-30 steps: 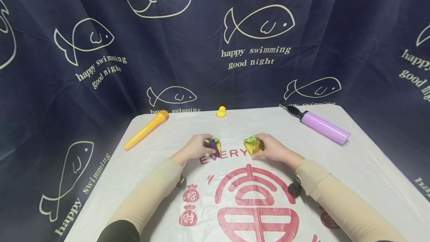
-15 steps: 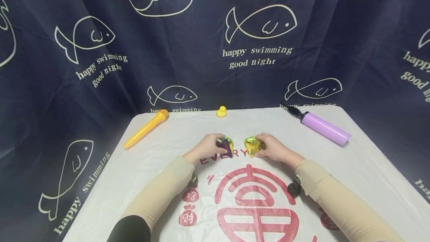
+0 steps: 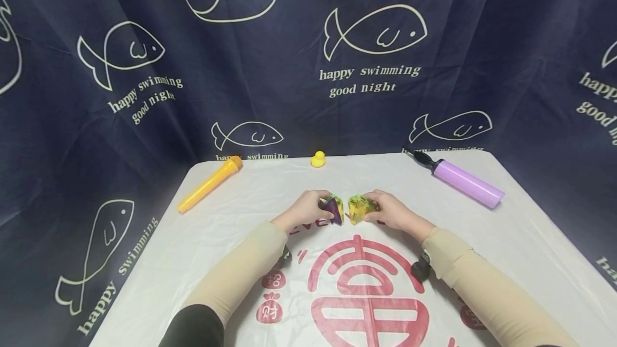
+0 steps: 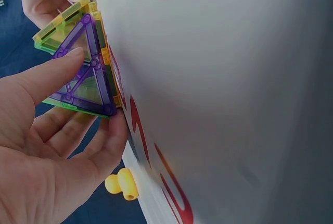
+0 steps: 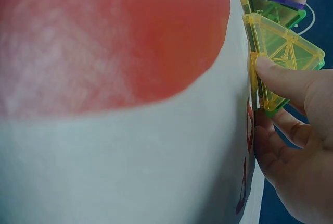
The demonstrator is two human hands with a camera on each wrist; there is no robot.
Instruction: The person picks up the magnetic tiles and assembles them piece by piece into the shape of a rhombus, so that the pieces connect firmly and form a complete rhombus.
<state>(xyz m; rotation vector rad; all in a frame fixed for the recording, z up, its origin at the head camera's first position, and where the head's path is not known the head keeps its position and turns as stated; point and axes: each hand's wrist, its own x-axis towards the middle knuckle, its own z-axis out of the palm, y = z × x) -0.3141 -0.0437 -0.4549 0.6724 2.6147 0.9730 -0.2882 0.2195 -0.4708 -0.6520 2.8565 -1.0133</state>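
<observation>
My left hand (image 3: 308,209) grips a small pyramid of see-through magnetic tiles (image 4: 83,81), purple on the near face with green and yellow on the others. The thumb presses its purple face in the left wrist view, with fingers on the far side. My right hand (image 3: 389,211) grips a second pyramid of yellow and green magnetic tiles (image 5: 283,52), thumb on a yellow face. Both pyramids stand close over the white tabletop, side by side with a narrow gap between them in the head view.
On the white table (image 3: 231,186) lie an orange toy microphone (image 3: 209,186) at the back left, a yellow rubber duck (image 3: 318,159) at the back edge, and a purple hand pump (image 3: 467,182) at the back right. Behind the table hangs a dark blue fish-print curtain (image 3: 299,100).
My left hand has moved right with its pyramid, narrowing the gap to the other one. The right hand has stayed nearly in place, its pyramid turned slightly.
</observation>
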